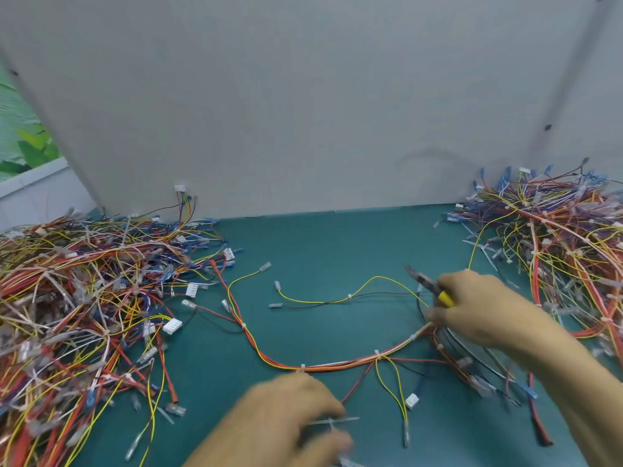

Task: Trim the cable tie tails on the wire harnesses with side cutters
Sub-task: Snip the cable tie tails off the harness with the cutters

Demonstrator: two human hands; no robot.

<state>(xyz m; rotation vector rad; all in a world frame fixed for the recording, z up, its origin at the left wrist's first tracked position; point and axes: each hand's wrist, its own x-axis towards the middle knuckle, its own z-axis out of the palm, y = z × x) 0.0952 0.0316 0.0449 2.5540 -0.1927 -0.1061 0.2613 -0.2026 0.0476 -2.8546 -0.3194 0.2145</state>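
Observation:
One wire harness [340, 365] of red, yellow and white wires lies spread in a curve across the green mat, bound by small white cable ties [377, 354]. My right hand [478, 306] grips yellow-handled side cutters [425, 284] with the jaws pointing up and left, and its fingers also touch the harness at the right end. My left hand [290, 412] is at the bottom centre, blurred, holding several thin clear cable tie tails [333, 422] between its fingers.
A big pile of harnesses [84, 298] fills the left of the green mat [320, 251]. Another pile [559, 237] sits at the right back. A grey partition wall [303, 112] stands behind the mat.

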